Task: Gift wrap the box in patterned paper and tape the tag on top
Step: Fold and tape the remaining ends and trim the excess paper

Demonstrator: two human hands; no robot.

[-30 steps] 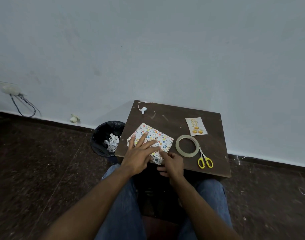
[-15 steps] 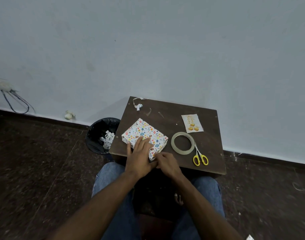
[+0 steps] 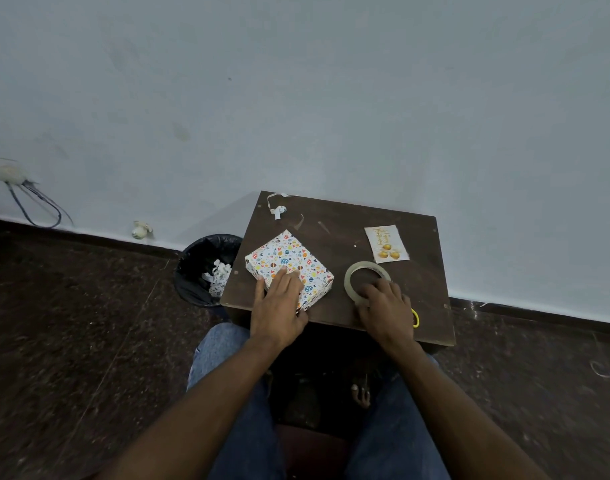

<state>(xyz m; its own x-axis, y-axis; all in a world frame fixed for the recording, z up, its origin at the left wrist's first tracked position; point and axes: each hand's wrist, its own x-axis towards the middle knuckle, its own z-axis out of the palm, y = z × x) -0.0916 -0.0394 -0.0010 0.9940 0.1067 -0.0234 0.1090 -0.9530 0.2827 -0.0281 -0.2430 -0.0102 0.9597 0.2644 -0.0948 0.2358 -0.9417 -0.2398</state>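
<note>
Box (image 3: 289, 263) x1, wrapped, left hand (image 3: 279, 303) flat on it; right hand (image 3: 386, 308) fingers on 1 tape roll (image 3: 357, 277); 1 tag (image 3: 386, 243)

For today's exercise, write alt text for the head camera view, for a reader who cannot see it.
A person's left hand rests on a wrapped box on a small brown table, while the right hand touches a tape roll. A gift tag lies beyond, untaped.

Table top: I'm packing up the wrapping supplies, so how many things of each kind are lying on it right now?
Wrapped box: 1
Tape roll: 1
Gift tag: 1
Scissors, only a yellow handle showing past the right hand: 1
Paper scrap: 1
Total: 5
The left hand rests on the box.
</note>
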